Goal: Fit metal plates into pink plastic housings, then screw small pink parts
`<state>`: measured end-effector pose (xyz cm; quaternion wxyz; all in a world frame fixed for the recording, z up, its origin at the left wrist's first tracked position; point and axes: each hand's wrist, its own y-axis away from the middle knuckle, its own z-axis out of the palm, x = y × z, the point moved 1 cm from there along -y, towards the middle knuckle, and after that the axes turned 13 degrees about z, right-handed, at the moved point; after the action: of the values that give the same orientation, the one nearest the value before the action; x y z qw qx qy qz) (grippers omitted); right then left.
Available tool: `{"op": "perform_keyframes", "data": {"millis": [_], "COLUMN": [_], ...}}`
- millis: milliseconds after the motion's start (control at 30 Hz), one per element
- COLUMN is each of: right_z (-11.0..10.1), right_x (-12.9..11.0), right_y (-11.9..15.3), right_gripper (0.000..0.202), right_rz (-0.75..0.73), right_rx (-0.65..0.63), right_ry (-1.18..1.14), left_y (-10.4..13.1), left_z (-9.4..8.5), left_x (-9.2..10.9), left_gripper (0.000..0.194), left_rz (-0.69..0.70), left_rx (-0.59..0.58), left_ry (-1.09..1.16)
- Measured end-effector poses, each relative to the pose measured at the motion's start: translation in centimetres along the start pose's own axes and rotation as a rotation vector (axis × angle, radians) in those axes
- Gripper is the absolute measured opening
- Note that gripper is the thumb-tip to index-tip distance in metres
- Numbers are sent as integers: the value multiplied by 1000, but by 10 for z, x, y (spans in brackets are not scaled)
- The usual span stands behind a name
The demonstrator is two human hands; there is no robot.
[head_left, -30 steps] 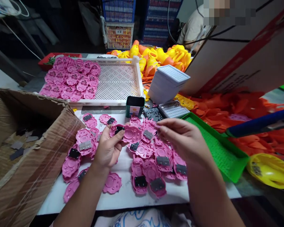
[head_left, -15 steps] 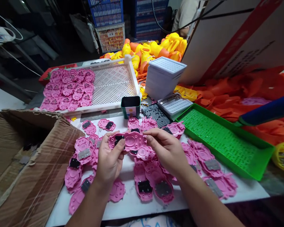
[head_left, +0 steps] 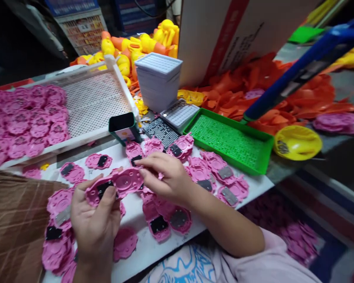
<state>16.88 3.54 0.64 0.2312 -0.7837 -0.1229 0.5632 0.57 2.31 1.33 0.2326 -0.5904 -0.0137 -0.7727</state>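
Change: both hands and the held part now sit lower and further left in view; the green tray has come toward centre.
Left hand (head_left: 96, 224): closed on the pink plastic part (head_left: 115, 184), thumb over its black insert.
Right hand (head_left: 165, 179): fingers pinched on the part's right end.
Part position: raised just above the bench (head_left: 153, 251), at 7 o'clock of the green tray (head_left: 227, 139).
Loose pink parts (head_left: 212, 173): scattered around both hands.
Dark tin (head_left: 124, 127): 12 o'clock of the hands.
White perforated tray (head_left: 91, 102): 11 o'clock, holding pink parts.
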Motion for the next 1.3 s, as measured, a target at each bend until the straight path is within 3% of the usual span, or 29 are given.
{"op": "perform_keyframes", "data": {"millis": [167,367,500,667,967,1100,1167,1233,1267,1300], "right_z": [2,-2,-6,-11,-7,-6,5,29,45,64], "right_x": [5,3,-3,-9,-19,-35,-39,-39,-36,-32], "right_y": [0,0,-1,1,6,-9,-31,-60,-74,-87], "right_gripper": [22,19,14,12,9,26,43,52,48,38], "right_rz": [-126,-119,21,250,563,583,569,491,406,368], "right_rx": [15,24,-74,-215,-268,-365,-363,-397,-472,-525], "right_ry": [66,24,-78,-211,-483,-631,-485,-110,194,297], "left_y": [0,-3,-4,-2,-1,-4,-5,-5,-5,-5], "left_z": [6,6,1,-2,0,-7,-11,-15,-16,-17], "left_x": [2,2,1,1,1,2,5,10,11,13], "left_gripper": [29,25,31,33,26,25,23,25,26,27], "left_rz": [-7,-30,-8,-90,-194,-274,-313,-327,-333,-339], "left_rx": [6,-37,-25,-71,-172,-288,-331,-350,-361,-381], "left_ry": [-32,-21,11,79,203,385,525,612,641,668]}}
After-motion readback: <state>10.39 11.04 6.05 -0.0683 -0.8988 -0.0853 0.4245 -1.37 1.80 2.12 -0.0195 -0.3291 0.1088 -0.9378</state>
